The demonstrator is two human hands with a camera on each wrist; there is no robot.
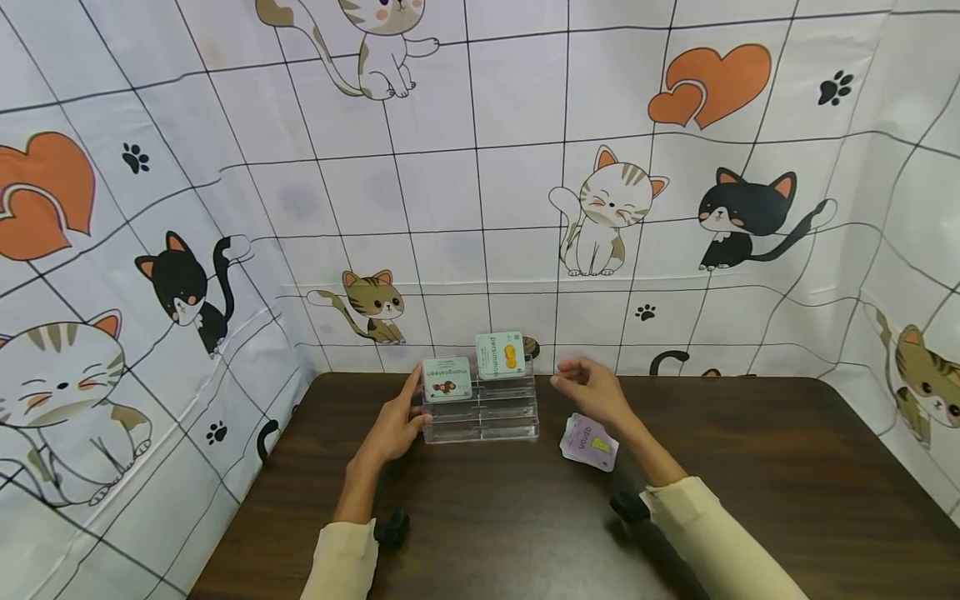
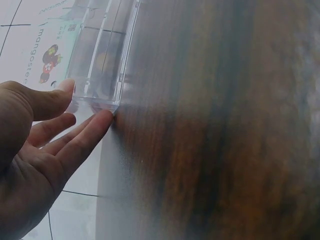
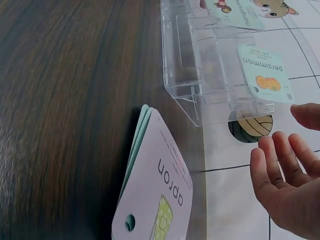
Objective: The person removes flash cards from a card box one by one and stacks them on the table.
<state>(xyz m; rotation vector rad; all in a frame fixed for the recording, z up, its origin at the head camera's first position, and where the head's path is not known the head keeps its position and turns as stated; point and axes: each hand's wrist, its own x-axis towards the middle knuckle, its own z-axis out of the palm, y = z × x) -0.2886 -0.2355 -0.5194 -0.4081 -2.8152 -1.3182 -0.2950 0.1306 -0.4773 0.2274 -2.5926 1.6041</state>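
A clear plastic tiered rack (image 1: 508, 410) stands near the table's far edge. Its left slot holds a mangosteen card (image 1: 447, 380); the persimmon card (image 1: 500, 356) is upright on the right, in the back tier. My left hand (image 1: 393, 427) rests against the rack's left end, and in the left wrist view its thumb and fairly straight fingers touch the corner. To the rack's right, my right hand (image 1: 596, 390) is raised with loosely bent fingers and nothing in them. Below it lies a small stack of cards (image 1: 589, 442), a lilac apron card on top.
The dark wooden table (image 1: 510, 525) extends to both sides and toward me. Behind it hangs a white grid cloth (image 1: 517, 192) printed with cats, hearts and paws. Each wrist wears a black band, and pale yellow sleeves (image 1: 341, 562) cover the forearms.
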